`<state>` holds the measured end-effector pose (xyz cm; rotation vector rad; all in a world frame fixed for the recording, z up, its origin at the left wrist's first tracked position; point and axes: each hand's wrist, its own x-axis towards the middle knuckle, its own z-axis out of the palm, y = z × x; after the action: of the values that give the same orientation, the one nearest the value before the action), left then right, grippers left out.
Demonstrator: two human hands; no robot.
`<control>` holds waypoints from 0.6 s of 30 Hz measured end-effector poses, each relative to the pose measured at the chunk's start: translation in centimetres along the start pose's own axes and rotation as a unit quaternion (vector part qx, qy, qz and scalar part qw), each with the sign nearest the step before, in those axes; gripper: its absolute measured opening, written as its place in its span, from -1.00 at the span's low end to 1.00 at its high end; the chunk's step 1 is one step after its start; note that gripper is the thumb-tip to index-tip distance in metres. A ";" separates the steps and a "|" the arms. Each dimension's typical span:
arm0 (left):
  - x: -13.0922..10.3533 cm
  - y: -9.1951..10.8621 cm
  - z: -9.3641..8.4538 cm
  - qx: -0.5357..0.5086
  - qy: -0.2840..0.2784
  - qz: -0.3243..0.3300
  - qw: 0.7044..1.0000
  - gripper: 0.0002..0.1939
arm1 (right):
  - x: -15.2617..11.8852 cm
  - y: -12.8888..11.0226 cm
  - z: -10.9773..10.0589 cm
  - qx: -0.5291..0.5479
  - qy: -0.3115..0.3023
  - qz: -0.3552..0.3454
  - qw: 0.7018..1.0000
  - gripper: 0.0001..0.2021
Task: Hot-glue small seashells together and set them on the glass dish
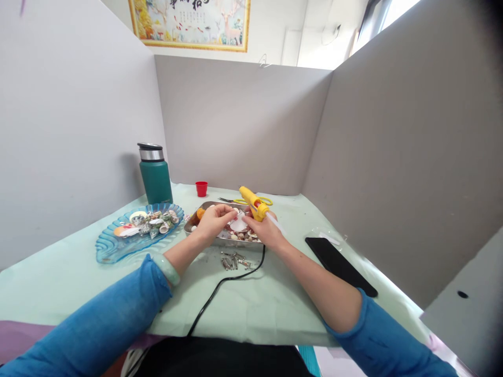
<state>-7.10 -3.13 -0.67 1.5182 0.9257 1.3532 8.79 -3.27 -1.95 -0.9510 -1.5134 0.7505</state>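
Observation:
My right hand (267, 229) is wrapped around a yellow glue gun (250, 200), whose nozzle points up and away to the left. A whitish glue stick (276, 222) sticks out of its back end. My left hand (212, 225) has its fingertips pinched together at the edge of a white scallop shell (238, 223). The right thumb also touches this shell from the other side. Both hands are over a metal tray (220, 242) of shells, which they partly hide. Whether a smaller piece sits between the left fingertips is too small to tell.
A blue glass dish (108, 246) of shells lies left, near a green bottle (155, 178). Small metal clips (233, 261) and a black cord (216, 290) lie in front. Behind are a red cup (201, 189) and yellow-handled scissors (267, 201); a black slab (340, 266) lies right. Panels enclose the table.

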 end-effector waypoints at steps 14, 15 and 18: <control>-0.1 0.2 0.1 -0.014 -0.027 -0.014 0.999 -0.63 | 0.0 0.3 -0.1 -0.014 0.011 -0.011 1.000 -0.77; -0.1 0.3 0.1 -0.013 -0.031 -0.014 0.999 -0.63 | 0.0 0.3 -0.1 -0.013 0.012 -0.009 1.000 -0.77; -0.2 0.5 0.1 -0.020 -0.039 -0.023 0.999 -0.63 | 0.0 0.3 -0.1 -0.010 0.012 -0.009 1.000 -0.77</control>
<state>-7.05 -3.54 -0.25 1.4995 0.8750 1.2648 8.91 -3.13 -2.21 -0.9577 -1.5091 0.7092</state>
